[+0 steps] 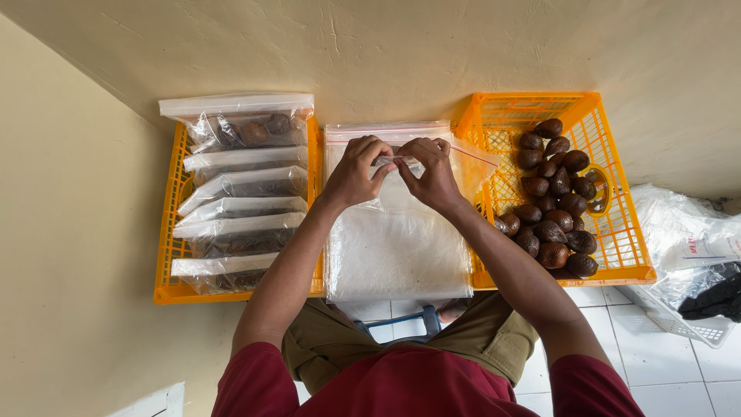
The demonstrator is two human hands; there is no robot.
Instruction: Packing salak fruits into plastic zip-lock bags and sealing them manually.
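Your left hand [353, 171] and right hand [432, 174] pinch the top edge of a clear bag [395, 232], between two orange baskets. The left basket [171, 262] holds filled bags [243, 185]. The right basket [614, 232] holds brown fruit [552, 193].

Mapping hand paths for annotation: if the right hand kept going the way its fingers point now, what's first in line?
The right hand points toward the left hand, both pinching the top edge of the clear zip bag. It would probably meet the left hand's fingertips first; whether they already touch is unclear.
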